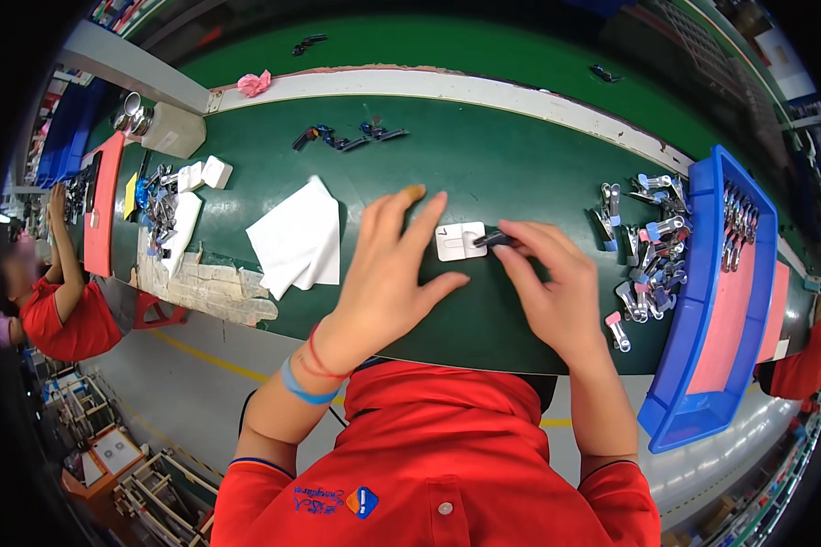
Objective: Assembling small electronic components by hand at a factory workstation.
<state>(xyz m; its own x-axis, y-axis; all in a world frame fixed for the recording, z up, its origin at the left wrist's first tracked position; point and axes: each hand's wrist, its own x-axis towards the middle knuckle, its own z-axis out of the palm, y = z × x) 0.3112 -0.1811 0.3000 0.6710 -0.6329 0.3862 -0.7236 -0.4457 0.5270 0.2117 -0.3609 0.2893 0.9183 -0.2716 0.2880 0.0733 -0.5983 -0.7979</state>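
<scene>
My left hand (388,269) lies flat on the green table (483,164) with its fingers spread, and the fingertips press the left edge of a small white card (458,242). My right hand (556,287) pinches a small dark clip-like part (494,240) at the card's right edge. The part is mostly hidden by my fingers. A heap of blue, pink and metal clips (648,246) lies just right of my right hand.
A blue tray (702,301) with a pink sheet and a row of metal clips sits at the right. A stack of white paper sheets (299,239) lies left of my left hand. Several dark parts (347,139) lie farther back. Another person in red (59,301) works at the left.
</scene>
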